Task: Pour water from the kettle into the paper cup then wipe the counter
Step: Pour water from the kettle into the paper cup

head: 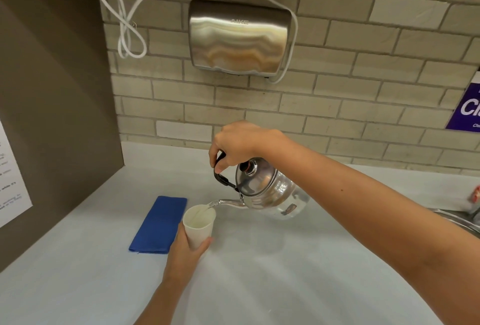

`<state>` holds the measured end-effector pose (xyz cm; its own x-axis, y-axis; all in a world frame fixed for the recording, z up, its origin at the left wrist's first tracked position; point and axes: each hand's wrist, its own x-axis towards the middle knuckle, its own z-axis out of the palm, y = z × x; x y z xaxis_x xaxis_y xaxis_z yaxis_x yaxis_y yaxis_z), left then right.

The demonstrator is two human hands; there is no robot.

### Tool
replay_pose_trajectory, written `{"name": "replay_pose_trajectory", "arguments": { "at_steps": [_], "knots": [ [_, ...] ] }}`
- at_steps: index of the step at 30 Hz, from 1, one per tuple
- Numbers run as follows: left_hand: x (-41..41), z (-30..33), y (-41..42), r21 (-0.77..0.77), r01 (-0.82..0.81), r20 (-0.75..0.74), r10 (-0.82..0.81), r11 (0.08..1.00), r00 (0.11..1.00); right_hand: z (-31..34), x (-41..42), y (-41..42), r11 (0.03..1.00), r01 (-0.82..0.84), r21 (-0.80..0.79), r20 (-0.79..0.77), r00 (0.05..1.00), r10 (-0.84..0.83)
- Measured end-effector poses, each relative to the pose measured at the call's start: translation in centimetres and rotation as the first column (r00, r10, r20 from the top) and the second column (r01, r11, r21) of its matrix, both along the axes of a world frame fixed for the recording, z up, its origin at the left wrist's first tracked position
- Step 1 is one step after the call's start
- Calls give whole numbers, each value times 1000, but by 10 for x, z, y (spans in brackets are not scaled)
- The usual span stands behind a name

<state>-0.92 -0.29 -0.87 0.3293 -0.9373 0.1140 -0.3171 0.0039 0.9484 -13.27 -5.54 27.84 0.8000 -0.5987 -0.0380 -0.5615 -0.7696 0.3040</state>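
Head view: the kettle [267, 189] is held tilted by the right hand [236, 143], closed on its handle, spout over the paper cup [198, 223], which is gripped by the left hand [187, 249]. Just left, nearer that hand, a blue cloth [158, 223] lies lengthwise on the table [259, 272].

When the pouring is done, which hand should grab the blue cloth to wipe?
Probably the left hand. It holds the paper cup right beside the blue cloth, while the right hand carries the tilted kettle farther away.

steel hand dryer [237, 37] on tiled wall [363, 96], purple sign [467, 106]
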Motion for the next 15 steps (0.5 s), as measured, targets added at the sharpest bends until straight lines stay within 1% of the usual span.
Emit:
{"name": "replay_pose_trajectory", "arguments": {
  "at_steps": [15],
  "knots": [
    [-1,-1,-2,-15,-6,9,6,1000,1000,2,1,5,1000,-13,-28,-30,999,12]
  ]
}}
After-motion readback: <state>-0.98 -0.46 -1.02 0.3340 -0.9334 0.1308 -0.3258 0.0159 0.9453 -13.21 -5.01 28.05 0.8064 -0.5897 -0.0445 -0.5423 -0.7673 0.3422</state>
